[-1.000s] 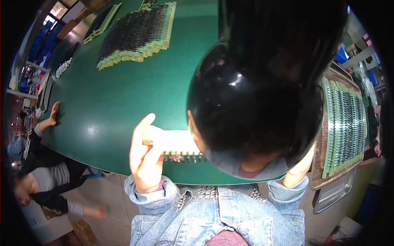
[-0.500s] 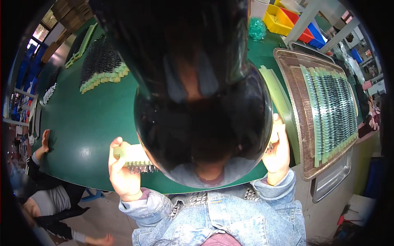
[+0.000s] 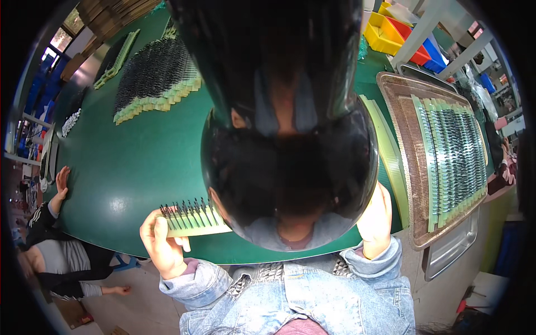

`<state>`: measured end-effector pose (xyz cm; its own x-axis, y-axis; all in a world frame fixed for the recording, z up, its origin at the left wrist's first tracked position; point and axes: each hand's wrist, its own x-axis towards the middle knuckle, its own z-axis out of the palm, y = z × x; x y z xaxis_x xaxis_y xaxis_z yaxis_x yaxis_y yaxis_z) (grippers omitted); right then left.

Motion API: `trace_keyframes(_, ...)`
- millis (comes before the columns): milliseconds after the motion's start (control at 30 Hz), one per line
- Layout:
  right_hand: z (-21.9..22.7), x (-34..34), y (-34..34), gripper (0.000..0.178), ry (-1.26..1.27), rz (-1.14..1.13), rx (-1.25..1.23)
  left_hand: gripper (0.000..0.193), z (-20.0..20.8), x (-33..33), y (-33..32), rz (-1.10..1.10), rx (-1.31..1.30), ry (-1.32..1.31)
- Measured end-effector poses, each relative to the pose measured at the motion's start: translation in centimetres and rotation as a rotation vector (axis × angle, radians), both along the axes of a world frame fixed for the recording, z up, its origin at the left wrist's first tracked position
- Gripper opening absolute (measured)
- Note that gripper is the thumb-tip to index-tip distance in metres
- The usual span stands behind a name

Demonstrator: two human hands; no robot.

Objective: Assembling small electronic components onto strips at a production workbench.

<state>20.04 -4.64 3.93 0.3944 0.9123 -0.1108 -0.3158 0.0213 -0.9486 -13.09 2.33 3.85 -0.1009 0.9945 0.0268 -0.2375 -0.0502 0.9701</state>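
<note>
Green tabletop [image 3: 134, 162], strip [image 3: 195, 224] in left grip [image 3: 163, 245]

The table [image 3: 111, 167] is dark green. The comb-shaped strip [image 3: 195, 229] has a pale green body with black pins. Stacked strips [image 3: 156, 72] show black pins and yellow-green edges. The tray [image 3: 413, 162] is brown with a fine mesh pattern; the tray strips [image 3: 455, 162] are pale green with dark, repeating lines. Overhead housing [image 3: 290, 167]: glossy black. Jacket [image 3: 262, 307]: light-blue denim. Shirt [image 3: 304, 328]: mauve. Co-worker's sleeve [image 3: 36, 215]: black, white-striped.
</note>
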Motion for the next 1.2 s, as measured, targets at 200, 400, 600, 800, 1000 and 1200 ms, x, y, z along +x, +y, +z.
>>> trace_keyframes(200, -0.4, 0.3, -0.1, 0.037, -0.036, -0.017, -0.010, 0.026, -0.2, -0.1, 0.3, -0.036, -0.023, -0.049)
trace_keyframes(400, -0.2, 0.3, 0.6, 0.032, -0.025, 0.027, 0.009, 0.026, 0.3, 0.6, 0.4, -0.018, -0.079, -0.031)
trace_keyframes(600, 0.1, 0.2, 0.9, 0.020, 0.066, -0.013, 0.019, 0.015, 1.0, -1.4, 0.2, -0.394, -0.176, 0.024)
trace_keyframes(800, -1.1, 1.3, 0.2, 0.009, -0.062, 0.063, 0.022, 0.022, 1.8, 0.1, 0.1, -0.974, -0.445, 0.487)
trace_keyframes(1000, -0.5, 0.7, -0.1, 0.024, 0.043, 0.248, 0.096, 0.021, 1.0, -3.5, -1.8, -0.694, -0.604, 0.247)
trace_keyframes(1200, -1.2, 1.4, 0.7, 0.023, 0.003, 0.258, 0.118, 0.014, -0.5, -11.9, -5.5, 0.094, -0.236, -0.002)
